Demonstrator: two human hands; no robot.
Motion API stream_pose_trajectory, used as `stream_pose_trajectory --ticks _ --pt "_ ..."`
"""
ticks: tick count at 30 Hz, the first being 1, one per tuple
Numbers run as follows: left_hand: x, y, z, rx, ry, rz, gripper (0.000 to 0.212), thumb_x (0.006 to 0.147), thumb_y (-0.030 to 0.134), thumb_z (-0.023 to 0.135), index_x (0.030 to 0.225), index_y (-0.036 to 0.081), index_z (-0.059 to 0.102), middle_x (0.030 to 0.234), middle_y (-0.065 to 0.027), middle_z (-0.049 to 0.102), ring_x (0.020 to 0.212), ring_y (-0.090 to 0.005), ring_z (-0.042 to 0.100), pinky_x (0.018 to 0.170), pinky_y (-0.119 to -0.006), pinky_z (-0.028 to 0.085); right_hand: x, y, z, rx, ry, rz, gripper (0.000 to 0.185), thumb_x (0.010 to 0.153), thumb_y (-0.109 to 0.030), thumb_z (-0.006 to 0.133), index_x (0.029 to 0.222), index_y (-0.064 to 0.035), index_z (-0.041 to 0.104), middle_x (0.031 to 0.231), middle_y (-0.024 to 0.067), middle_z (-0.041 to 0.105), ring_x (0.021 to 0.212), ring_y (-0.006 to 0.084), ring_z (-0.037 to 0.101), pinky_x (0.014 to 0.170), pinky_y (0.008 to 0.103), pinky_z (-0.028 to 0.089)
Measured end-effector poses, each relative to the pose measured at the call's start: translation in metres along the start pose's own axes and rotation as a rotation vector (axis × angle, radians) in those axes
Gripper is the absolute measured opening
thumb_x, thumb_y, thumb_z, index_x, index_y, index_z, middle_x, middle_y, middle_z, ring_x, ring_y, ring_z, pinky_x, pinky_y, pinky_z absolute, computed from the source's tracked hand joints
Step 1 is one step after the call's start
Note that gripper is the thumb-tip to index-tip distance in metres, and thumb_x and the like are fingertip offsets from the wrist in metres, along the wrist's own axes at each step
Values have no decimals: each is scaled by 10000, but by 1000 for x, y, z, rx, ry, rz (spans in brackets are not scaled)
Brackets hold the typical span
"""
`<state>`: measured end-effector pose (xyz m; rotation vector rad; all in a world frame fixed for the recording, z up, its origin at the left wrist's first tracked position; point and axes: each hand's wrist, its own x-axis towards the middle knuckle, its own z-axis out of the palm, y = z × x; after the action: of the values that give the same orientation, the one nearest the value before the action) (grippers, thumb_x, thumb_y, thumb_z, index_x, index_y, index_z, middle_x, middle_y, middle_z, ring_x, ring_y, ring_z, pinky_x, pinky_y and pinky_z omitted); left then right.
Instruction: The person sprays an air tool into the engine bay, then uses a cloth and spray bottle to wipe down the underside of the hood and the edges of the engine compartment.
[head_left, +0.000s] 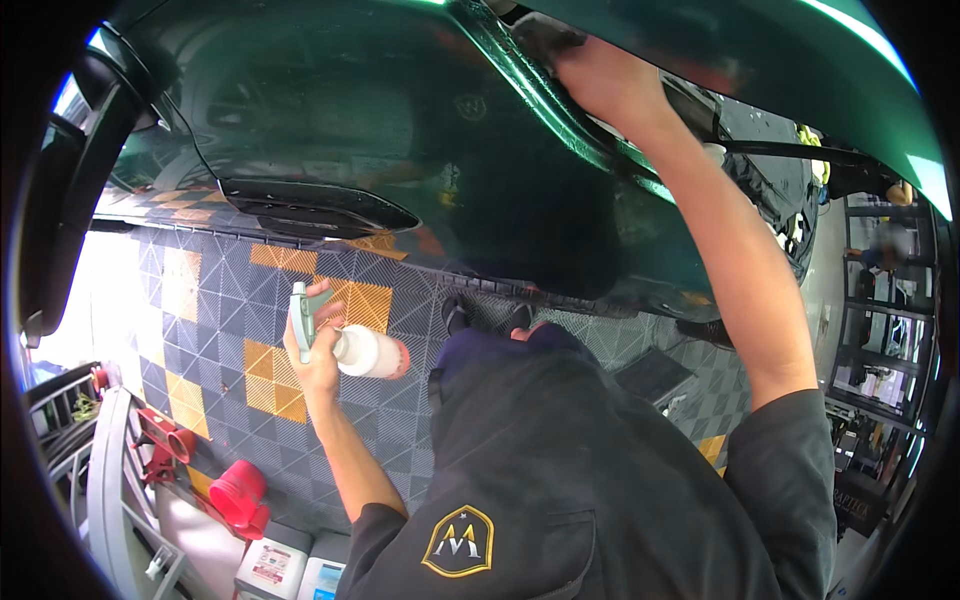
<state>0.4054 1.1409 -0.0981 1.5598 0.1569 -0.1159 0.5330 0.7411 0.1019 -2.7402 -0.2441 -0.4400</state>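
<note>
My left hand (321, 369) is wrapped around the neck and grey trigger head of a spray bottle (375, 352). The bottle is whitish with a pinkish base, tilted sideways over the floor. Before me is the glossy green front fender (517, 202) of a car, with a black side vent trim (322, 208). My right hand (600, 71) reaches under the raised green hood (750, 60), at the wet, shiny upper edge (540, 97) of the fender. A dark, blurred cloth (546, 36) is under its fingers, which are partly hidden.
Interlocking grey and yellow tiles (277, 375) cover the floor. Lower left are a grey metal frame (112, 457), a red bucket (238, 487) and white containers with labels (274, 562). A black side mirror (97, 172) juts out left. Dark shelving (885, 300) stands at the right.
</note>
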Motion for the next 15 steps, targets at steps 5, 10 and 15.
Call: stream_pose_trajectory --ticks 5,10,15 --pt "2 -3 -7 -2 -19 3 630 778 -16 528 1403 -23 597 1398 -175 670 1100 -229 705 946 -358 563 -1 55 30 -325 288 77 311 1058 -216 537 1211 -12 714 1249 240 712 1150 405 661 1002 497 493" --pt "-2 -9 -15 -4 -25 -11 618 793 -10 538 1408 -20 593 1404 -172 667 1097 -224 703 943 -354 563 -9 61 -11 223 125 148 279 1081 -200 537 1177 -20 727 1176 191 729 1088 338 653 998 485 486" --pt "2 -4 -12 26 -69 -3 626 793 -15 537 1417 -24 590 1404 -172 668 1103 -231 706 951 -361 566 3 4 -7 -93 -3 -30 303 1055 -275 569 1165 -54 745 1153 225 731 1071 423 679 963 516 504"
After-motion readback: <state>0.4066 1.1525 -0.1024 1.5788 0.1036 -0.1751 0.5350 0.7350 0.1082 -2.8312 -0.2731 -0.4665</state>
